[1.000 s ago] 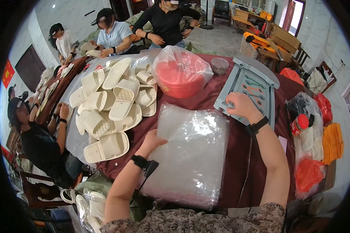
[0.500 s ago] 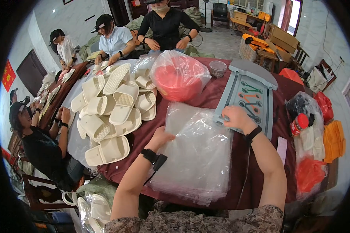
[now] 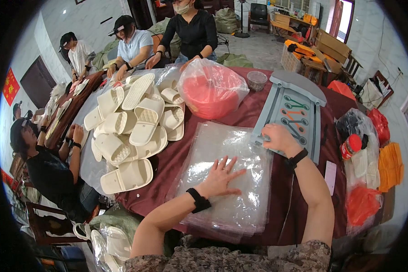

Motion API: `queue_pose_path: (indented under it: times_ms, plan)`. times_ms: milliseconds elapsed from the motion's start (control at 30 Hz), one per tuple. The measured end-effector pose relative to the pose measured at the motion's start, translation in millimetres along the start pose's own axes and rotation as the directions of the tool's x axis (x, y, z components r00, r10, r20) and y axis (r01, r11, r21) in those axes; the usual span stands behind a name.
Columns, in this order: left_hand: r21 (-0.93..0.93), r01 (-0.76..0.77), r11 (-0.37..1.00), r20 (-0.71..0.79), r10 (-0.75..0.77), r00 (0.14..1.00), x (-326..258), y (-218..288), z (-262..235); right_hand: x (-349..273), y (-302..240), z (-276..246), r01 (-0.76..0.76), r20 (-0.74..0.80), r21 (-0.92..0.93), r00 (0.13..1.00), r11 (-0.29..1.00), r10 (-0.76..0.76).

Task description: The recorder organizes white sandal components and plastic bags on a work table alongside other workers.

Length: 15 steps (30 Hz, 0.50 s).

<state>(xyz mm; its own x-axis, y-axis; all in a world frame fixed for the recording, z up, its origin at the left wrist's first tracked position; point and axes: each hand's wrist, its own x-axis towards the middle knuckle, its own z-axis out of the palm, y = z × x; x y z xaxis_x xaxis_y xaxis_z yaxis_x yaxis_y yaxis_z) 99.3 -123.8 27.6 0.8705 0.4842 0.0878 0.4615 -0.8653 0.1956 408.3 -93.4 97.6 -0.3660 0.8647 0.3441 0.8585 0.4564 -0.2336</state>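
My left hand [image 3: 220,178] lies flat with fingers spread on a stack of clear plastic bags [image 3: 240,213] in front of me. The bags overlap slightly unevenly at the near edge. My right hand [image 3: 280,138] is closed at the far right corner of the stack, against the near left edge of a grey plastic board [image 3: 276,97] with green, orange and dark ring patterns. What its curled fingers grip is hidden. Left of the bags, cream slippers [image 3: 147,120] lie in a heap.
A red bowl in a clear bag [image 3: 211,93] and a small clear tub [image 3: 257,80] stand at the back. A pink-white phone-like slab [image 3: 330,177] lies at right, near a red-lidded jar [image 3: 351,146] and orange bags [image 3: 391,166]. Several people work at left and behind.
My left hand has moved right from the stack's left edge and now presses flat on it, fingers spread. My right hand stays put. The person in black opposite has reached their hands outward.
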Motion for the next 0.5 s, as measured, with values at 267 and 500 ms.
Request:
queue_pose_path:
  times_ms: [267,500]
  plan:
    - [-0.038,0.094,0.995,0.016,-0.093,0.995,34,20,-7,11,-2,-20,-0.007,-0.048,-0.015,0.999,1.000,0.007]
    - [-0.029,0.112,0.993,0.042,-0.111,0.993,44,30,-4,-3,4,11,0.015,-0.009,-0.016,1.000,1.000,-0.015]
